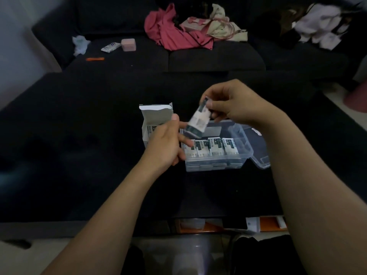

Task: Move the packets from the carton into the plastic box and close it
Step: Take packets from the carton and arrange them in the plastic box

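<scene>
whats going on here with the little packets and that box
A person is moving packets from a white carton into a clear plastic box. The right hand has its grip on one packet in the air above the box. The left hand hovers between carton and box, holding nothing visible. A row of packets already stands in the box, more remain in the carton, and the lid is still open.

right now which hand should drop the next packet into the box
Right hand: it already pinches a packet just above the open plastic box; the left hand is by the carton.
</scene>
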`<action>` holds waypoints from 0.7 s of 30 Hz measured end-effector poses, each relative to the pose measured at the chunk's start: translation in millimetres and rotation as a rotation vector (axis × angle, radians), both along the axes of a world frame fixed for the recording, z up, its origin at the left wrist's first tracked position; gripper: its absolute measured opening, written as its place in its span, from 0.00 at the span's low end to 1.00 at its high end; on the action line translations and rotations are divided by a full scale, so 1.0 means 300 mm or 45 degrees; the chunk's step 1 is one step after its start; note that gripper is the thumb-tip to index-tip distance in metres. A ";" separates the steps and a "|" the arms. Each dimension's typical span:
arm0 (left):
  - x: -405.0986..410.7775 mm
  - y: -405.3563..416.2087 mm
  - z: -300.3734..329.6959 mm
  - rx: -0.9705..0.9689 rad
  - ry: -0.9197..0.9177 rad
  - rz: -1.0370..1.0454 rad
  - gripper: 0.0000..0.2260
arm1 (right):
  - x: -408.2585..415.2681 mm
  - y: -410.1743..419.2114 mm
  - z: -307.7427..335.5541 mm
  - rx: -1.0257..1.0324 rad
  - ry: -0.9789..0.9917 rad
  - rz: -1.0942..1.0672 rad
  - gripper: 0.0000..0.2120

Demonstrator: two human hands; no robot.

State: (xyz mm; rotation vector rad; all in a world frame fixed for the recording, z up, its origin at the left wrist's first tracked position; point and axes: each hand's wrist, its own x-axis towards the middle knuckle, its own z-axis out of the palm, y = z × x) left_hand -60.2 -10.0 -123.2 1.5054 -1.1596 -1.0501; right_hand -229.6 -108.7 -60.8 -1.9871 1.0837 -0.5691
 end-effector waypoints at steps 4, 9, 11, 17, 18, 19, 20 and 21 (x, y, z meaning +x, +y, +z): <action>0.036 0.013 -0.033 -0.241 -0.461 0.088 0.11 | -0.017 -0.041 -0.048 -0.010 0.289 -0.030 0.08; 0.059 0.023 -0.038 -0.201 -0.636 -0.012 0.04 | 0.108 -0.039 -0.163 0.007 0.507 0.119 0.08; 0.066 0.024 -0.046 -0.164 -0.674 -0.087 0.03 | 0.141 -0.044 -0.190 -0.031 0.544 0.123 0.10; 0.070 0.024 -0.064 -0.133 -0.770 -0.302 0.05 | 0.170 -0.048 -0.257 -0.013 0.658 0.079 0.04; 0.072 0.023 -0.064 -0.134 -0.774 -0.309 0.05 | 0.171 -0.048 -0.265 -0.036 0.671 0.064 0.04; 0.073 0.021 -0.064 -0.134 -0.780 -0.313 0.05 | 0.171 -0.048 -0.271 -0.050 0.677 0.049 0.06; 0.075 0.018 -0.064 -0.135 -0.785 -0.313 0.05 | 0.172 -0.046 -0.275 -0.054 0.683 0.035 0.09; 0.076 0.015 -0.064 -0.137 -0.792 -0.310 0.05 | 0.172 -0.046 -0.278 -0.061 0.693 0.026 0.12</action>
